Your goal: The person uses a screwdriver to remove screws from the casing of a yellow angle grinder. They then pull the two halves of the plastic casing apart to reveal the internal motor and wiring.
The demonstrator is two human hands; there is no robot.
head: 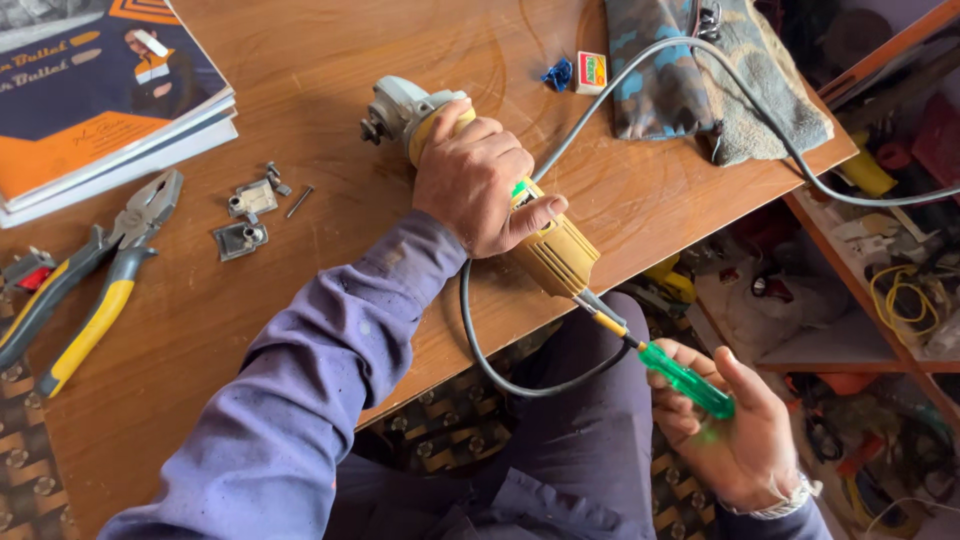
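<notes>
Yellow angle grinder (500, 190) is gripped by left hand (480, 185) on wooden table (330, 60); green-handled screwdriver (670, 370), pinched in right hand (725, 425), is set at its rear end.

A repair workshop: pliers (85, 290) on a wooden bench (330, 60), cluttered shelves (880, 290) of wires and parts

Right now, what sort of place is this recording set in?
Most likely a small repair workshop. A yellow angle grinder lies on a worn wooden table beside pliers, and the cluttered shelves alongside hold wires and spare parts.
</notes>
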